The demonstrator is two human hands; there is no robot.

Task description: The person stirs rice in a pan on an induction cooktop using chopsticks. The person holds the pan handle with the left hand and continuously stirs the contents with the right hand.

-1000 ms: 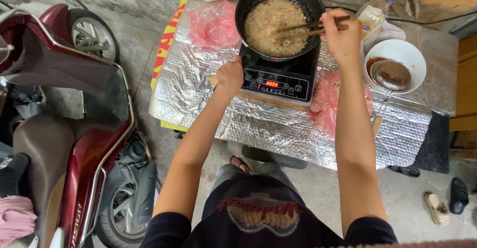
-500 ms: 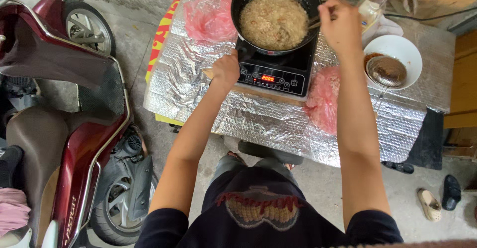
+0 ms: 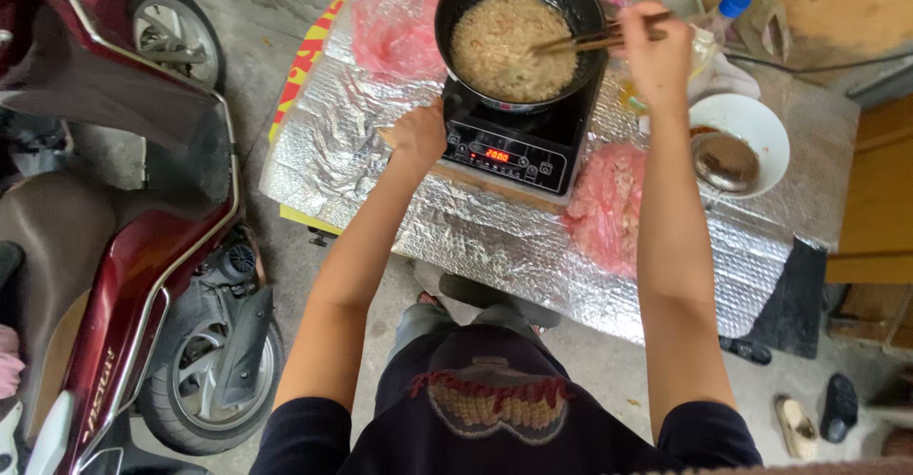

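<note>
Chopsticks now back across the pan.

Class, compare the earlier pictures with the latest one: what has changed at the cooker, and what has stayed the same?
The right hand keeps hold of the chopsticks, whose tips stay in the noodles in the black pan; it has shifted only slightly. The left hand stays at the pan's handle beside the induction cooker. The white bowl and pink bags have not moved.
</note>
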